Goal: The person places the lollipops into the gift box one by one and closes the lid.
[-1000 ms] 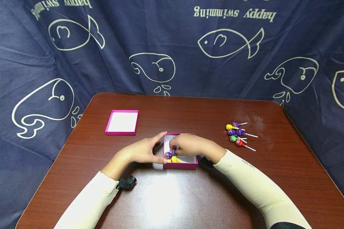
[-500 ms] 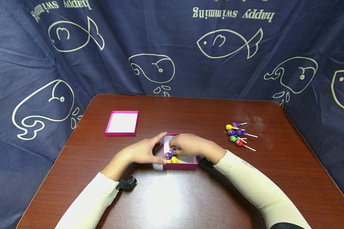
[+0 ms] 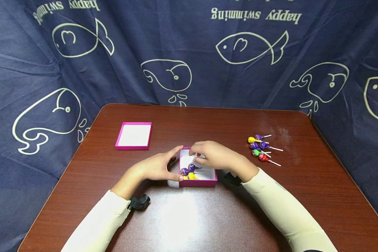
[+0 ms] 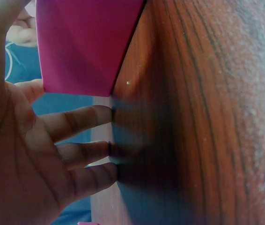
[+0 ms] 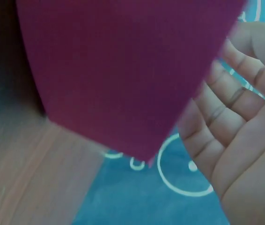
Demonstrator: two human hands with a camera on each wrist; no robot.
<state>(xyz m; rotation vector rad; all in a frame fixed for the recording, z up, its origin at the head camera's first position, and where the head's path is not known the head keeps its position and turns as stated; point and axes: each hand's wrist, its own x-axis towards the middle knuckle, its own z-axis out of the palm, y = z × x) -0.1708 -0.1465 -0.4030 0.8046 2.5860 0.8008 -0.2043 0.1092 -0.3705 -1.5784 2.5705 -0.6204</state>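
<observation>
Purple lollipop [image 3: 191, 167] lies sideways, tail rightward; left hand [image 3: 159, 166] grips its pink box [image 3: 199, 183], right hand [image 3: 215, 154] has fingertips apart.

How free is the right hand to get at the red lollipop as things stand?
Likely yes: the right hand looks empty, and only tabletop separates the pink box from the red lollipop.

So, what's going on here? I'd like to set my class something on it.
Someone's left grip touches the left side of an open pink box on a brown table. The right grip is over the box, holding nothing that shows. Purple and yellow lollipops lie inside, toward the near left corner. More lollipops lie loose on the table, off to the right, and what looks like the box's lid lies apart at the far left.
</observation>
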